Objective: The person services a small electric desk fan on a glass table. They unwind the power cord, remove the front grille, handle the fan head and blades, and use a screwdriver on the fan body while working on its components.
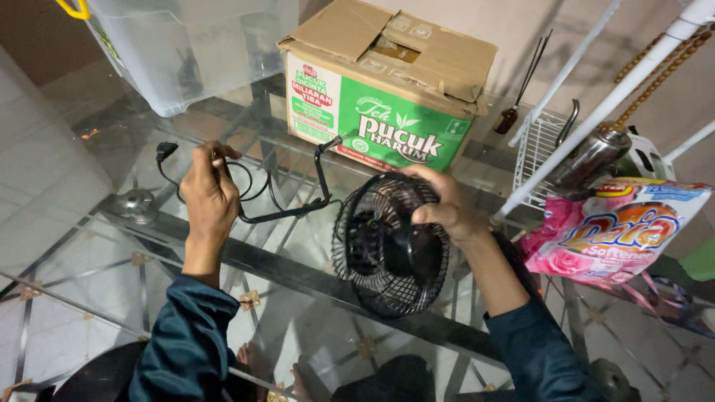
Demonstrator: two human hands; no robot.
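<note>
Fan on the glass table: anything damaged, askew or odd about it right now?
The small black fan lies tipped, face up, steadied by the right hand. Its cord is loosely looped, gathered by the left hand. No visible damage; the cage looks intact.

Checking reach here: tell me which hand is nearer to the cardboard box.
Right. The right hand grips the black fan's cage just below the cardboard box; the left hand holds the black cord farther off to its left.

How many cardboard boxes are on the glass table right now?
1. The cardboard box, green and white in front with its flaps partly open, stands at the table's far side, behind the black fan. Others could lie outside the frame.
</note>
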